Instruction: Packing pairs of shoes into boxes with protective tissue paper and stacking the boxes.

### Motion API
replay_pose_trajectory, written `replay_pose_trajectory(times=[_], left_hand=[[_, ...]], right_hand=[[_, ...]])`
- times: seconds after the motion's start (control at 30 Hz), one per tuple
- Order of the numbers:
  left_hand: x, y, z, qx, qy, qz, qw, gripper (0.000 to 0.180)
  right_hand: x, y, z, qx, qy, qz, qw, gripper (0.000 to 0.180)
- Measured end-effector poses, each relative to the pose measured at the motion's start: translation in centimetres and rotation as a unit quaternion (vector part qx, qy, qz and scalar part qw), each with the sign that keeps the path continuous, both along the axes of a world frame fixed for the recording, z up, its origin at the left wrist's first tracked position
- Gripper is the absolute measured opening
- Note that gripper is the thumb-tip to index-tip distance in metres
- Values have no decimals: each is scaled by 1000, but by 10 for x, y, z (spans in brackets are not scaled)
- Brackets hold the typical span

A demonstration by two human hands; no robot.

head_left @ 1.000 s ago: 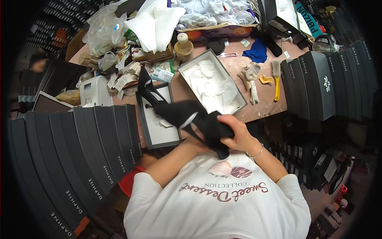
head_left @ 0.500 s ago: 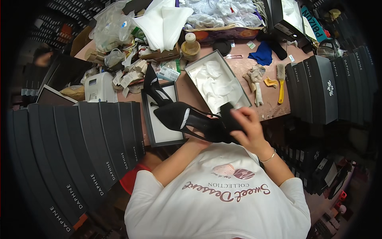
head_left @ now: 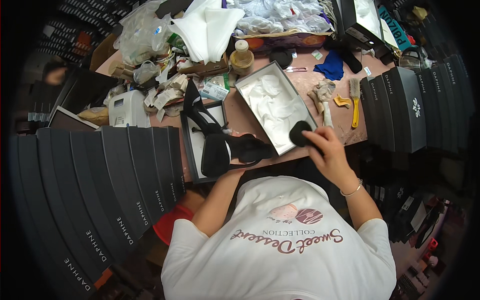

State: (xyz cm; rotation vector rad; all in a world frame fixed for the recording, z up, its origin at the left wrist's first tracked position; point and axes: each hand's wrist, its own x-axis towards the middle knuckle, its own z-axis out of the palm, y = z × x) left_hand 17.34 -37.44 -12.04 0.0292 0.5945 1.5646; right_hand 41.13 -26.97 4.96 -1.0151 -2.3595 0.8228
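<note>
A black slingback high-heeled shoe (head_left: pixel 216 155) is held over the near edge of the table. My left hand (head_left: pixel 234 174) grips it from beneath, with most of its fingers hidden behind the shoe. In my right hand (head_left: pixel 326 148) a round black pad (head_left: pixel 299 134) is pinched between thumb and fingers, apart from the shoe, above the near right corner of a grey box (head_left: pixel 296 90) lined with white tissue paper (head_left: pixel 274 105). A second black heeled shoe (head_left: pixel 192 102) rests in a shallow dark box lid (head_left: pixel 194 162) with a white inside.
Stacked dark shoe boxes (head_left: pixel 115 175) crowd the left, with more boxes (head_left: pixel 404 107) on the right. A yellow-handled brush (head_left: pixel 355 107), a blue cloth (head_left: pixel 331 67) and a crumpled glove (head_left: pixel 323 97) lie right of the tissue box. Behind stands a jar (head_left: pixel 241 59); left is a white label printer (head_left: pixel 127 110).
My right hand has moved right, drawing the black pad off the shoe. The held shoe has turned, and its toe now points more toward me.
</note>
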Motion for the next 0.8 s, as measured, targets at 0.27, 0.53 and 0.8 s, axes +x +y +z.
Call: replay_pose_trajectory(times=[0.27, 0.53, 0.8], left_hand=[[39, -1, 53, -136, 261, 25, 955, 28], [14, 6, 22, -48, 48, 131, 989, 25], [24, 12, 66, -126, 170, 48, 976, 42]], right_hand=[[-70, -41, -97, 165, -6, 159, 973, 22], [2, 4, -36, -293, -1, 182, 939, 20], [-64, -35, -61, 163, -46, 174, 970, 11]])
